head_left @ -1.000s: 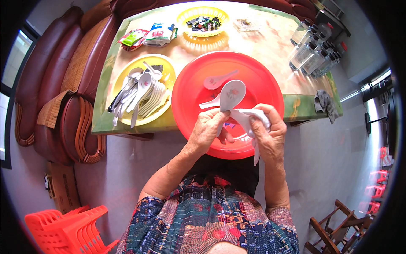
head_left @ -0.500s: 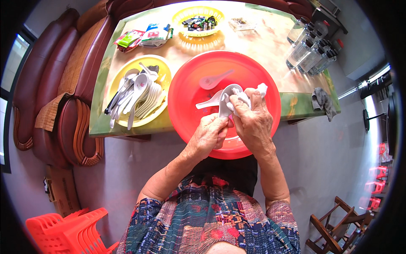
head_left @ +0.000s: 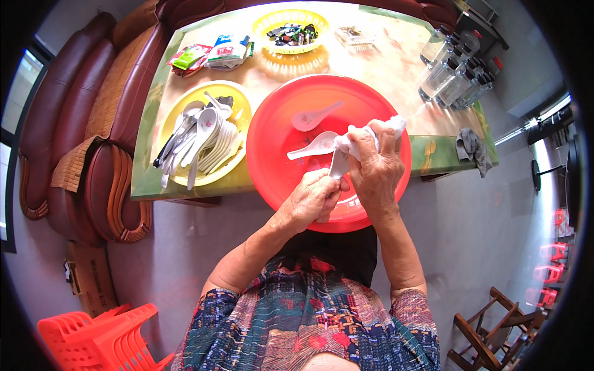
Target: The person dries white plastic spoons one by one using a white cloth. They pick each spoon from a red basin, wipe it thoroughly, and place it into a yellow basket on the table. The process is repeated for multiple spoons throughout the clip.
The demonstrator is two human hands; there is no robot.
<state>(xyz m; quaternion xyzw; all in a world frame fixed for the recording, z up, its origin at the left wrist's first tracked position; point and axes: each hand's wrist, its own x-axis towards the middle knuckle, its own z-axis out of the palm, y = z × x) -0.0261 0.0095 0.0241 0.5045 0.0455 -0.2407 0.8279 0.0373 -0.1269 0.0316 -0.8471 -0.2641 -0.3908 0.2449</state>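
Over a red basin (head_left: pixel 272 117), my left hand (head_left: pixel 314 196) grips the handle end of a white soup spoon (head_left: pixel 338 166). My right hand (head_left: pixel 376 164) is closed on a white cloth (head_left: pixel 390 127), which it presses around the bowl of that spoon, so the bowl is mostly hidden. Two more white soup spoons lie in the basin: one (head_left: pixel 312 146) just beyond my left hand, and another (head_left: pixel 315 116) farther back. To the left, a yellow plate (head_left: pixel 238 99) holds a heap of white and metal spoons (head_left: pixel 201 136).
Snack packets (head_left: pixel 226 51) and a yellow basket (head_left: pixel 263 28) of small wrapped items sit at the table's far side, beside a clear plastic box (head_left: pixel 356 36). Several glass bottles (head_left: pixel 455 80) stand at the right. A grey rag (head_left: pixel 473 150) hangs over the table edge. Red plastic stools (head_left: pixel 105 340) are at lower left.
My right hand has shifted slightly right with the cloth, which now covers the held spoon's bowl. The left hand has moved a little right, and the nearer loose spoon shows more fully.
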